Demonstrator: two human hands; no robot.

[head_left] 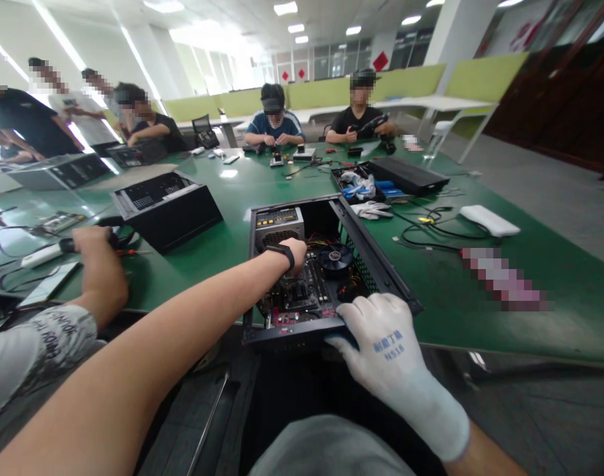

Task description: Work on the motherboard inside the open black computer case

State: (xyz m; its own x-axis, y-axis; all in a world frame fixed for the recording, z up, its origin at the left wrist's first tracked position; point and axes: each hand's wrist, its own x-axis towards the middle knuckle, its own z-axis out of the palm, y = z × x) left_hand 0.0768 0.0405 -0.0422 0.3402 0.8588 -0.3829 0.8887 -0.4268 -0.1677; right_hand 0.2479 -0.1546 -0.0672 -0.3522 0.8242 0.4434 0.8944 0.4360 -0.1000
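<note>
An open black computer case point(381, 264) lies on the green table near its front edge, with a power supply point(281, 223), a round black fan point(334, 259) and a circuit board point(302, 291) inside. My bare left hand point(298, 254), a dark band on its wrist, reaches into the case beside the power supply; its fingers are hidden. In a white glove, my right hand point(378, 327) grips the near right edge of the case, fingers on top and thumb below.
Left stands another black case point(183, 218), beside a co-worker's hand point(94, 239). Gloves point(371, 210), a flat black box point(406, 175), cables point(421, 231) and a white object point(489, 221) lie to the right. People sit across the table.
</note>
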